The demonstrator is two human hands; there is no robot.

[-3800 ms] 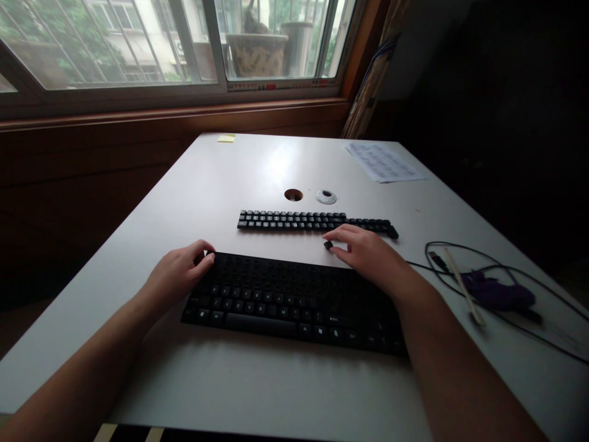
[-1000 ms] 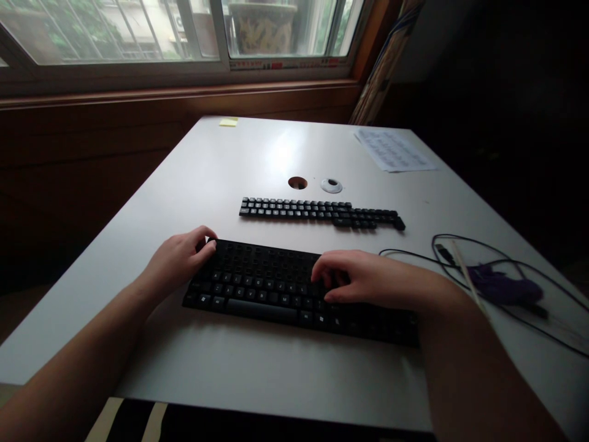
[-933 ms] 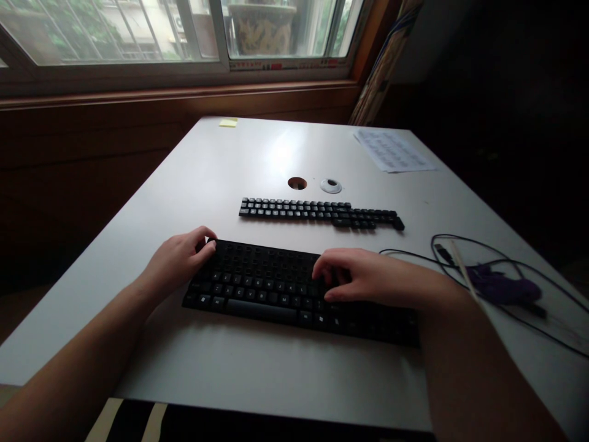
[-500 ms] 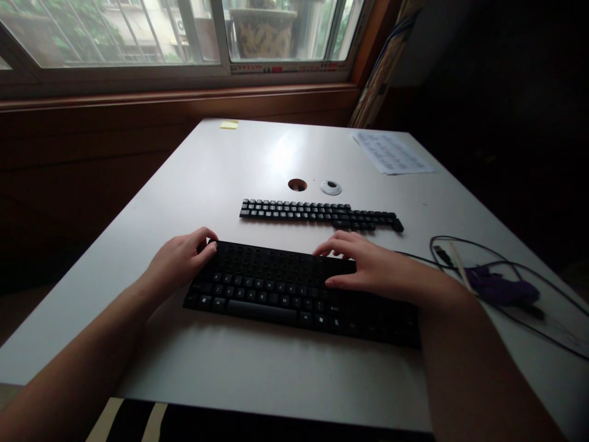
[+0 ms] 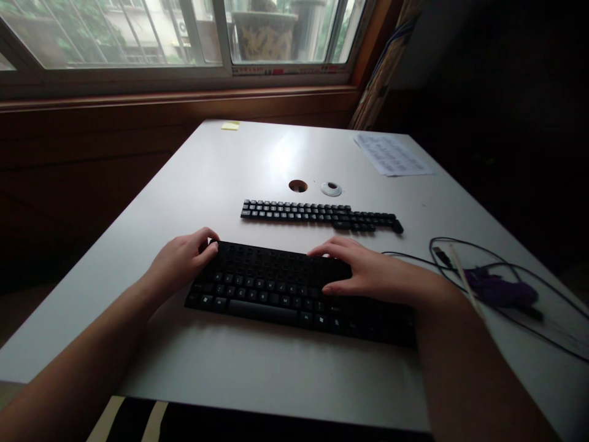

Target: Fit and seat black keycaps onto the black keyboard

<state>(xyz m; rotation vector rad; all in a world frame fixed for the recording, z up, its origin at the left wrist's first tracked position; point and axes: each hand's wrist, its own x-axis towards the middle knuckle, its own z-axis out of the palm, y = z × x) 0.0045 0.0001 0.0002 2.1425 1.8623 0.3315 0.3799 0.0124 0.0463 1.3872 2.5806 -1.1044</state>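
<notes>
A black keyboard [image 5: 262,312] lies on the white table in front of me. Its lower rows carry keycaps, while the upper rows at the left and middle show bare sockets. My left hand [image 5: 188,253] pinches the keyboard's far left corner between thumb and fingers. Over the right part of the keyboard, my right hand [image 5: 363,270] is spread, thumb apart from the fingers, with nothing visible in it. Its fingertips are at the upper rows; whether they press on it I cannot tell. Beyond the keyboard, removed keycaps [image 5: 294,212] stand in neat rows.
A black cable [image 5: 483,240] and a purple cloth-like item [image 5: 501,288] lie at the right, with a thin stick [image 5: 460,270] beside them. Farther back are a cable hole [image 5: 298,185], its white ring cover [image 5: 331,188], printed sheets [image 5: 391,155] and a yellow note [image 5: 230,125].
My right hand has shifted slightly to the left over the keyboard. My left hand keeps its hold on the corner.
</notes>
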